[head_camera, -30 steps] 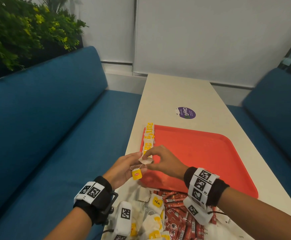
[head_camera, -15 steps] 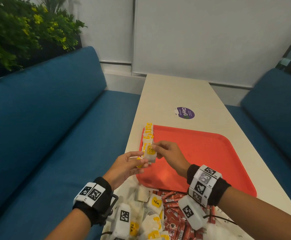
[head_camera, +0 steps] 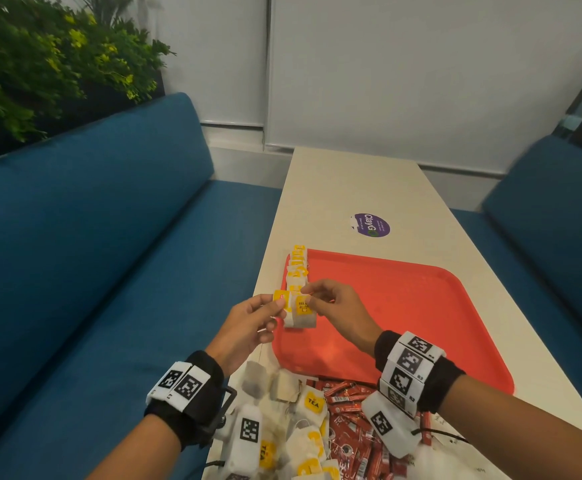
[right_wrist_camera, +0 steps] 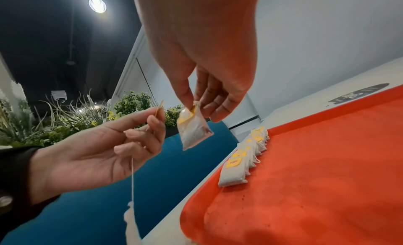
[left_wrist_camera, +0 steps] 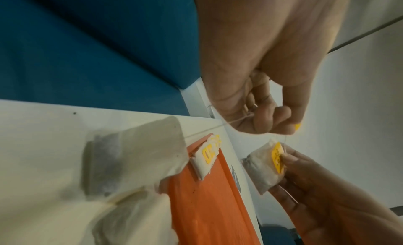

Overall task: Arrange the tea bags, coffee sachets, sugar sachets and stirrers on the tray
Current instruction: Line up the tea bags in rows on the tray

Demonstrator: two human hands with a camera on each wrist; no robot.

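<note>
Tray point(head_camera: 404, 306), red, sat mid-frame in the head view; row of tea bags point(head_camera: 297, 268) lay along its left edge. My right hand point(head_camera: 341, 311) pinched one tea bag point(head_camera: 300, 315) by its top, hanging just above the tray's near-left part. My left hand point(head_camera: 248, 327) pinched a second yellow tag point(head_camera: 281, 300), string trailing down. Best plan, I judged: free that string first, then lay the bag flush against the row's near end. Loose bags and red sachets point(head_camera: 348, 431) crowded lower frame; snagging likely.
</note>
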